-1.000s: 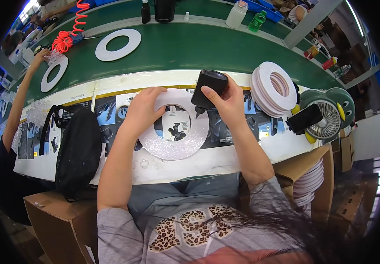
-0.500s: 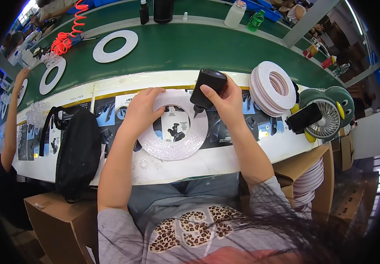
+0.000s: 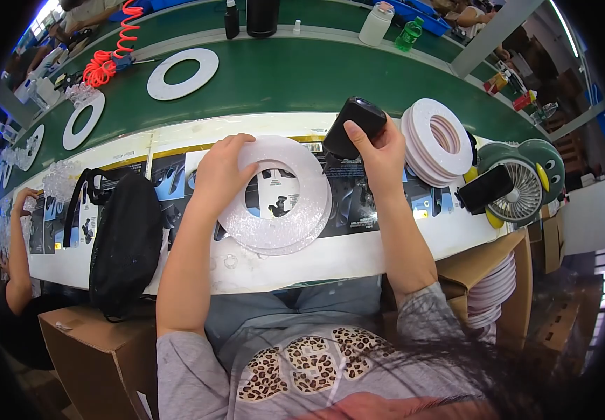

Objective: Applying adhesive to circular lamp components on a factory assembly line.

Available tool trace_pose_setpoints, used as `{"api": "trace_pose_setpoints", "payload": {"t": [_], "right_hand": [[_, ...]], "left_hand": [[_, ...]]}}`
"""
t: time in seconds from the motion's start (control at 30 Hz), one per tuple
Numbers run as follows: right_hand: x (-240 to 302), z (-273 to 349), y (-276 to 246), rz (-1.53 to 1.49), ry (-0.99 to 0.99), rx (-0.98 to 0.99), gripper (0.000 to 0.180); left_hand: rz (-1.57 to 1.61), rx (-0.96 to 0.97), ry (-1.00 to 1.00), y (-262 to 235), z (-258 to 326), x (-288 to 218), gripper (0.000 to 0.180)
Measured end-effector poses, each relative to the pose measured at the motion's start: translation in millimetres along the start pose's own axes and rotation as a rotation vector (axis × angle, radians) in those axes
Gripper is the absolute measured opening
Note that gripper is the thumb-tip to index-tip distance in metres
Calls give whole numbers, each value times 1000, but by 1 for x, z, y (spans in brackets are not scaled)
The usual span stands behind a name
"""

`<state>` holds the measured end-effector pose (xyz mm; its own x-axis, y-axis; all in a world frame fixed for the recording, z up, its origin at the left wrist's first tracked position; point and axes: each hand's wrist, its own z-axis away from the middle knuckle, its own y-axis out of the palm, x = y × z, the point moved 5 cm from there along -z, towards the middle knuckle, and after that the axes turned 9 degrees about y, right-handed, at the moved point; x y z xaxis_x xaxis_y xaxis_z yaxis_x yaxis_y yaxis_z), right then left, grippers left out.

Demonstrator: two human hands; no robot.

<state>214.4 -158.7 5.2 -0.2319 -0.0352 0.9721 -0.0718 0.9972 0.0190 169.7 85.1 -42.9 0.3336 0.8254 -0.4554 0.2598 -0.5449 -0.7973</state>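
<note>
A flat, speckled white ring (image 3: 285, 229) lies before me on printed sheets, and a second ring edge shows just under its lower right rim. At its upper left side my left hand (image 3: 220, 175) grips the rim, thumb over the inner edge and fingers along the outside. My right hand (image 3: 385, 150) is wrapped round a black squeeze bottle (image 3: 353, 127), tilted with its thin nozzle pointing down. The nozzle tip sits just off the ring's upper right edge. Whether any liquid is coming out is too small to tell.
A stack of white rings (image 3: 437, 140) stands at right, beside a green fan (image 3: 519, 185) with a phone (image 3: 486, 189) propped against it. A black bag (image 3: 129, 241) lies at left. Further rings (image 3: 185, 75) rest on the green belt (image 3: 274, 77). A co-worker's arm (image 3: 19, 245) is at far left.
My right hand and the bottle have shifted right, off the ring. The ring under my left hand has risen slightly, showing an edge beneath. The co-worker's hand at left has come down.
</note>
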Motion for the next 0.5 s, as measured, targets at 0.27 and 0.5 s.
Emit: {"api": "trace_pose_setpoints", "payload": {"t": [0.27, 0.5], "right_hand": [[-5, -1, 4, 71, -37, 12, 38], [-3, 0, 6, 75, -49, 33, 36]], "left_hand": [[-1, 0, 9, 1, 0, 0, 40], [-3, -12, 31, 0, 0, -1, 40]]}}
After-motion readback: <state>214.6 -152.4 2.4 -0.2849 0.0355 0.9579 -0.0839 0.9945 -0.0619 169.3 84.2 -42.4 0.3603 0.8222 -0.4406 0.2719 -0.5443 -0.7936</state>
